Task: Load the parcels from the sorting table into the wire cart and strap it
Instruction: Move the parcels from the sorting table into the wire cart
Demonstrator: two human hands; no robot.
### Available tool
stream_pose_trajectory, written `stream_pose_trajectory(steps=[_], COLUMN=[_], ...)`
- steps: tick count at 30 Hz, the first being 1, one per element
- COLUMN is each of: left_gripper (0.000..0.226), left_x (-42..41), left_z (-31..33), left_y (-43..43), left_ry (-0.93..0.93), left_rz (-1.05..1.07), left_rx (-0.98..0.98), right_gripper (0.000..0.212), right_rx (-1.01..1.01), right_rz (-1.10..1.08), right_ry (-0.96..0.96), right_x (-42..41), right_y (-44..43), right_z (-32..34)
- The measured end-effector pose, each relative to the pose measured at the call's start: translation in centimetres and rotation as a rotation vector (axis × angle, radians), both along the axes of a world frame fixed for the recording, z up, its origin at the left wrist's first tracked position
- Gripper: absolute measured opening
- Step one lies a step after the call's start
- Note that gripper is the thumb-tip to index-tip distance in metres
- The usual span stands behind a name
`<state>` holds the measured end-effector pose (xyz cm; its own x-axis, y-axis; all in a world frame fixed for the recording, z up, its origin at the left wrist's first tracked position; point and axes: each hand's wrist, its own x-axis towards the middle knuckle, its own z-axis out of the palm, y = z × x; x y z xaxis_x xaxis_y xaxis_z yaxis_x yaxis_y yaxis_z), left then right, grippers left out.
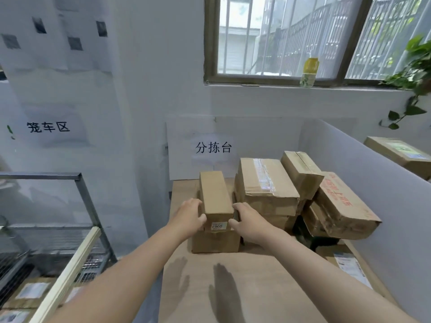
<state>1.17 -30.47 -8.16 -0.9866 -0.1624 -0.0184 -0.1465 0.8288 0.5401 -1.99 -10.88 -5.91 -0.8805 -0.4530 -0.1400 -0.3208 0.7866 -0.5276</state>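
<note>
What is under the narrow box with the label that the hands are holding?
A wider cardboard box sits under the narrow box, resting on the table. Its top is covered, so anything between them is hidden.

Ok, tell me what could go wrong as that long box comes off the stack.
1. The left hand and right hand grip the long box only at its near end; its far end may dip and slip on lifting.
2. The box underneath may get dragged along.
3. The red-printed box sits tilted at the right; a knock could send it sliding.
</note>
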Motion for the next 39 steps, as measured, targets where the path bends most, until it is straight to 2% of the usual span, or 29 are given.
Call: stream_pose_trajectory(steps=[3,8,10,14,19,23,26,30,33,39], left_gripper=[0.052,0.056,0.052,0.046,0.043,0.069,0.066,0.039,0.038,0.032], left_x=[-2.3,-6.2,-8.0,-11.5,-14.5,-14.3,-13.3,-10.7,-7.2,1.0], left_z=[-0.8,-3.0,-3.8,-5.9,-7.8,-9.8,-9.9,-8.5,-7.7,-4.4], left_y=[-0.7,-1.6,-1.9,-2.0,-1.8,-1.4,-1.0,0.2,1.1,1.9], left_ry=[-0.015,-0.087,-0.108,-0.142,-0.121,-0.147,-0.145,-0.073,0.044,0.306], left_rz=[0.040,0.084,0.102,0.143,0.276,0.421,0.469,0.467,0.501,0.482], left_rx=[0.033,0.059,0.024,0.035,0.346,0.678,0.862,0.979,1.024,1.058], right_gripper=[0.057,0.044,0.046,0.059,0.076,0.067,0.065,0.064,0.068,0.056], right_rx=[0.015,0.178,0.184,0.023,-0.205,-0.318,-0.378,-0.417,-0.493,-0.742], right_rz=[0.016,0.060,0.043,-0.135,-0.278,-0.426,-0.455,-0.348,-0.296,-0.177], right_ry=[0.007,0.112,0.055,-0.124,-0.162,-0.238,-0.307,-0.227,-0.193,-0.262], right_x=[-3.0,-8.2,-10.4,-13.9,-15.7,-16.5,-16.1,-13.4,-10.1,-2.5], right_y=[-1.9,-4.7,-5.9,-8.0,-9.2,-9.4,-9.1,-8.4,-7.7,-5.4], right_z=[-1.2,-3.1,-4.1,-6.6,-9.4,-10.3,-10.1,-8.9,-7.7,-4.5])
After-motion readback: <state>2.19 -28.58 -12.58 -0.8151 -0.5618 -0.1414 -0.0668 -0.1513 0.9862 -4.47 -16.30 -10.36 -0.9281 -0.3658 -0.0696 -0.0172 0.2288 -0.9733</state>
